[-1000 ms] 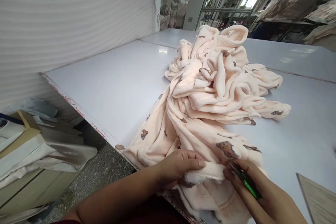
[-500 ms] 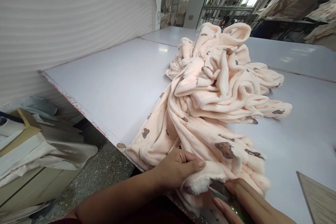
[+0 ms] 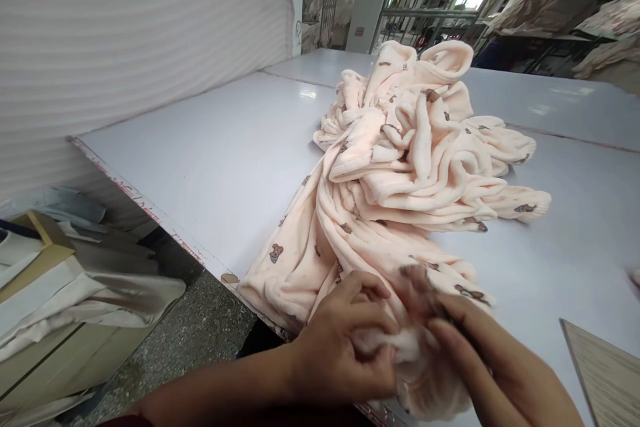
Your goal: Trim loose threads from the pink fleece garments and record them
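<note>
Pale pink fleece garment (image 3: 400, 147) with a bear print, bunched in a loose heap on the white counter (image 3: 200, 180), its lower folds reaching the near edge. Left hand (image 3: 340, 340) closed around a fuzzy rolled edge (image 3: 385, 347) of the fleece. Right hand (image 3: 450, 340) motion-blurred, curled on that same edge just beside the left; anything else in its grip too blurred to tell. Thin wooden board (image 3: 605, 373) at the counter's near right, apart from the heap. Beyond the counter's left edge, cardboard box (image 3: 43, 240) and folded cream cloth (image 3: 85, 293) above a speckled concrete floor (image 3: 195, 340). Ribbed white shutter (image 3: 125, 33) along the far side. Garment racks (image 3: 540, 13) in the distance.
</note>
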`<action>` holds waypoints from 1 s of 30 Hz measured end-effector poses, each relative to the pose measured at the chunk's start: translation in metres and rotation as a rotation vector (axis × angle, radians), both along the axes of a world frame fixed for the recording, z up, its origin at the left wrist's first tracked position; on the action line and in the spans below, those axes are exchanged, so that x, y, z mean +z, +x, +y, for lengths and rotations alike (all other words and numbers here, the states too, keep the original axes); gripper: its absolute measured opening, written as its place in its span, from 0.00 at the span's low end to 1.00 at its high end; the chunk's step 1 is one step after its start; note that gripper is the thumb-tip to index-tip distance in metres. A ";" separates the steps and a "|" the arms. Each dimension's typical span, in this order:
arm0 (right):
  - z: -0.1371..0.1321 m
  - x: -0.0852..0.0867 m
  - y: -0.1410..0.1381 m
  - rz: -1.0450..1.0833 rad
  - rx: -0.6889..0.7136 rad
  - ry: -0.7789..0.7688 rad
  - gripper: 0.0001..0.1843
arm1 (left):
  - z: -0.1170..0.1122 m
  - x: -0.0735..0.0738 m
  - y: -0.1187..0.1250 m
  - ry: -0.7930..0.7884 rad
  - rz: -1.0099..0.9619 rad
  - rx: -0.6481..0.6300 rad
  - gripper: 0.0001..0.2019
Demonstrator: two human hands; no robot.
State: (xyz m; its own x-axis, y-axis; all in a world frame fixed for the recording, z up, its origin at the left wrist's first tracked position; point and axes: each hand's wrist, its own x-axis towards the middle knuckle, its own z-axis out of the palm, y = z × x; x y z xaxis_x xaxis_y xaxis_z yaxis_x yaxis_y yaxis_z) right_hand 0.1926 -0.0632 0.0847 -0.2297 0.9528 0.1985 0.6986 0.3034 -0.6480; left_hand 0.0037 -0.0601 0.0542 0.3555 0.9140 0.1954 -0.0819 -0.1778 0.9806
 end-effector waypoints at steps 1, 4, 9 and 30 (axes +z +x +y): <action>0.007 -0.001 0.003 0.034 -0.057 -0.024 0.17 | 0.000 0.000 -0.007 0.128 0.034 -0.061 0.05; 0.025 -0.009 0.016 0.181 -0.229 -0.147 0.19 | 0.002 -0.001 -0.036 0.133 0.225 -0.471 0.05; 0.030 -0.026 0.039 0.463 -0.222 -0.265 0.17 | 0.009 0.008 -0.041 0.007 0.544 -0.556 0.07; 0.022 -0.008 0.002 0.019 -0.298 -0.064 0.13 | 0.039 -0.008 0.004 -0.559 -0.310 -0.064 0.16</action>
State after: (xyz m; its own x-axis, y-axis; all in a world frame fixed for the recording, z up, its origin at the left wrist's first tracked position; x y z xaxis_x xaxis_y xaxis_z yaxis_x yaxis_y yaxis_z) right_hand 0.1947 -0.0409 0.0767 0.0646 0.9884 0.1376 0.7384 0.0454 -0.6728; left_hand 0.0074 -0.0214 0.0458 0.4162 0.8865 -0.2022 -0.3698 0.3682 0.8530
